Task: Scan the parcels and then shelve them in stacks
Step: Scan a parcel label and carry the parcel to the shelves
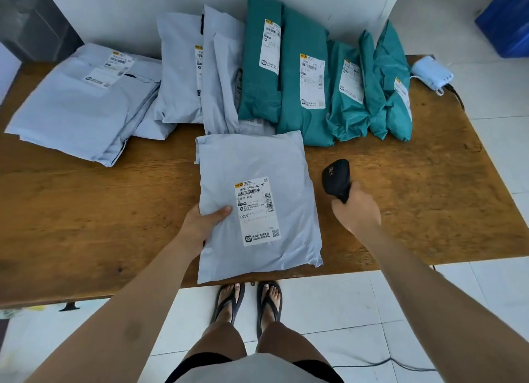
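A pale grey parcel lies label-up at the near edge of the wooden table, its lower end hanging over the edge. My left hand grips its left side, thumb on top. My right hand holds a black barcode scanner just right of the parcel, above the tabletop. Several grey parcels and several green parcels lean in a row against the white wall at the back. A flat stack of grey parcels lies at the back left.
A small white device with a cord sits at the table's far right corner. A blue bin stands on the tiled floor at the upper right. A dark cabinet is at the upper left. A black cable runs across the floor.
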Motion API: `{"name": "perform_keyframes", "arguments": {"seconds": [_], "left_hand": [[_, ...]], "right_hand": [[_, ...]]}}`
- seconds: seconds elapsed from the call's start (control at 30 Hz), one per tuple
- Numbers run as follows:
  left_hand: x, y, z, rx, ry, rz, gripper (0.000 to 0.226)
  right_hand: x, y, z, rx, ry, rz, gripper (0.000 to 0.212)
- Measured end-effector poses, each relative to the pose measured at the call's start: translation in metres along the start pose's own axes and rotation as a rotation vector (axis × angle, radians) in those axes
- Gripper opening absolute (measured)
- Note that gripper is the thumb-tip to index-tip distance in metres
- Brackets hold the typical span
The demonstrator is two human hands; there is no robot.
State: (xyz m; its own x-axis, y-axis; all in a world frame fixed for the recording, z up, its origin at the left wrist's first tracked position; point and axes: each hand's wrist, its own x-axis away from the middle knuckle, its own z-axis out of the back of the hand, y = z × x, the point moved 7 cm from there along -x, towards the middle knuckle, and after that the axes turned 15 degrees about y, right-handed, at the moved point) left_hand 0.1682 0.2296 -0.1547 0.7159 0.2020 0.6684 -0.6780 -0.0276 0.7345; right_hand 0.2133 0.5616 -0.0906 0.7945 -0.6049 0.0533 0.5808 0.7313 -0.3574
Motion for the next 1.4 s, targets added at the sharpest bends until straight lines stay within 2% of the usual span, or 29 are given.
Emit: {"name": "perform_keyframes", "arguments": {"seconds": [0.07,0.13,0.23,0.33,0.63,1.4], "left_hand": [[0.000,-0.001,0.001,0.017,0.009,0.013,0.053],[0.001,-0.002,0.001,0.031,0.016,0.024,0.053],[-0.001,-0.004,0.001,0.048,0.018,0.020,0.056],[-0.001,-0.005,0.002,0.044,0.028,0.010,0.056],[0.001,-0.002,-0.001,0.036,0.017,-0.059,0.033],[-0.002,-0.002,0.000,0.033,0.009,-0.061,0.040]], "right_hand": [[0.020,-0.019,0.017,-0.217,0.009,-0.053,0.021],[0.047,-0.036,0.026,-0.318,-0.117,-0.086,0.011],[0.089,-0.055,0.027,-0.381,-0.373,-0.176,0.011],[0.111,-0.074,0.026,-0.488,-0.458,-0.283,0.008],[0.125,-0.102,0.028,-0.476,-0.447,-0.285,0.006],[0.128,-0.102,0.037,-0.408,-0.400,-0.270,0.005]]}}
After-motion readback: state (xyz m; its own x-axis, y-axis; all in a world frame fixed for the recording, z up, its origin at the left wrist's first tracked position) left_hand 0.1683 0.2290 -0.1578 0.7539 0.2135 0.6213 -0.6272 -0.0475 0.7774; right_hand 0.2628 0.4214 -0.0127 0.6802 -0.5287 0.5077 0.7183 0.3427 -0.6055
